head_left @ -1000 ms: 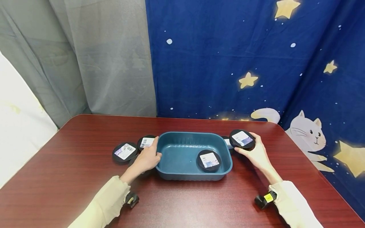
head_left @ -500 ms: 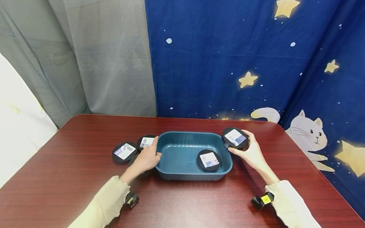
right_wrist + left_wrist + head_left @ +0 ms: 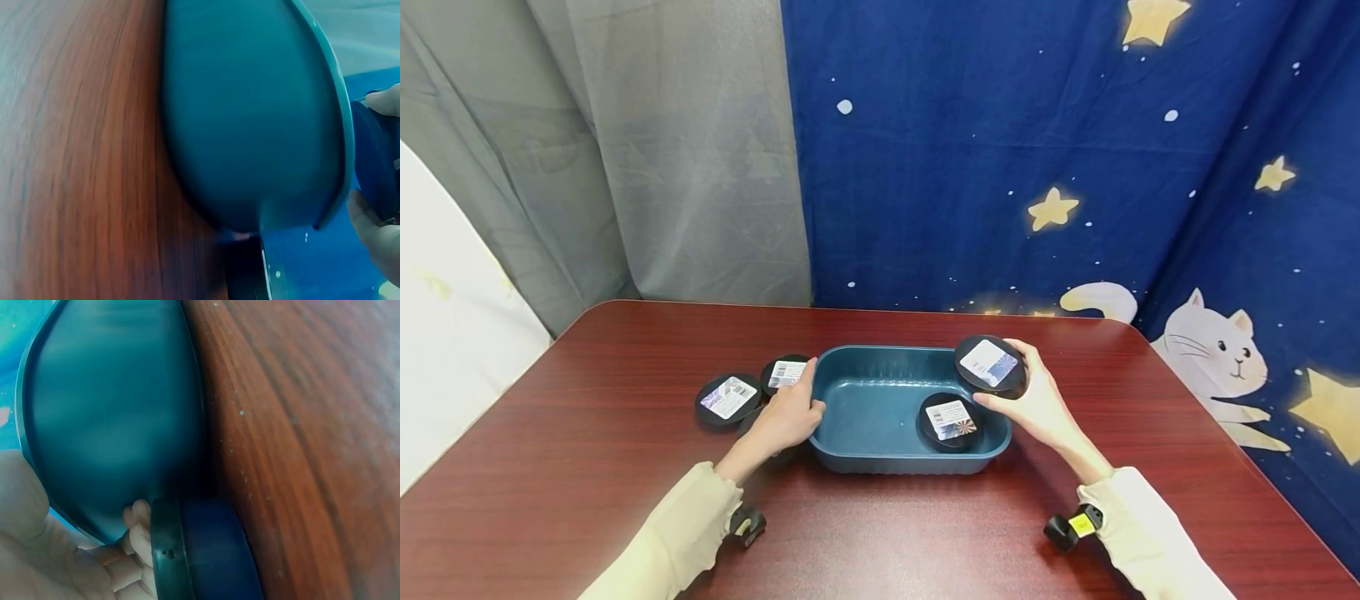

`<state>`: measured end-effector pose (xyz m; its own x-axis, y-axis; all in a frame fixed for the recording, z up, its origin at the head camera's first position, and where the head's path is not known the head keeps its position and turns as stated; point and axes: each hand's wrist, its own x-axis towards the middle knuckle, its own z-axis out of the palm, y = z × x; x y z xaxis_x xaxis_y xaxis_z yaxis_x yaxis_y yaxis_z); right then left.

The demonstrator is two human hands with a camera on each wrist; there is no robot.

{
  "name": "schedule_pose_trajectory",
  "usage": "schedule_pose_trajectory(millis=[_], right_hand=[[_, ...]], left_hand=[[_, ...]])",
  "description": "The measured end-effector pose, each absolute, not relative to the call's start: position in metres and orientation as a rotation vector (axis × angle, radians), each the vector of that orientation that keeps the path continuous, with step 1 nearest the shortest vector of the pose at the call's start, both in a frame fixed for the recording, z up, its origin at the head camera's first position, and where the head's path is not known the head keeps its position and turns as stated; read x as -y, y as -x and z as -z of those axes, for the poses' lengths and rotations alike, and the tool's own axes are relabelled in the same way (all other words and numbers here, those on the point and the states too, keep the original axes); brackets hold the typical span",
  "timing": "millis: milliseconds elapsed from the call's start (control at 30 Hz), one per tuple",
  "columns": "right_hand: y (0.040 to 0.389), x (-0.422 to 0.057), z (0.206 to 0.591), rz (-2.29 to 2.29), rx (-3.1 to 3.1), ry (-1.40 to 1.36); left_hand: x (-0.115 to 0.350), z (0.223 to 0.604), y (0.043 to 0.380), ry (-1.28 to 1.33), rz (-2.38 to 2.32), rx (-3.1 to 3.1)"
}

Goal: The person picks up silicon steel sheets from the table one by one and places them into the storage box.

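Behind one reddish-brown table, one grey curtain and one blue curtain are hung. One blue-green bin is set on the tabletop, its long axis running left to right. Five round black containers can be counted: one held container, above the bin's far right corner; one inner container, lying in the bin's right half; and, beyond the left end, one outermost container, one farther container and one partly covered container beside the left hand. By the right hand the held one is gripped at its edge, thumb and fingers spread wide around it, labelled face up, its label's long side slanting from far left to near right. By the left, the bin's left rim is gripped.
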<state>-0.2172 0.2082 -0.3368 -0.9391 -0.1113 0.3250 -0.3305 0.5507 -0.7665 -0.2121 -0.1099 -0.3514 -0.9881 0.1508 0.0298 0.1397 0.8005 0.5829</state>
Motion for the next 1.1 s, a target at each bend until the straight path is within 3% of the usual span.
schedule_pose_trajectory(millis=[1100], right_hand=[[0.209, -0.178, 0.34, -0.888, 2.761, -0.515]], left_hand=[[0.11, 0.348, 0.21, -0.265, -0.973, -2.973]])
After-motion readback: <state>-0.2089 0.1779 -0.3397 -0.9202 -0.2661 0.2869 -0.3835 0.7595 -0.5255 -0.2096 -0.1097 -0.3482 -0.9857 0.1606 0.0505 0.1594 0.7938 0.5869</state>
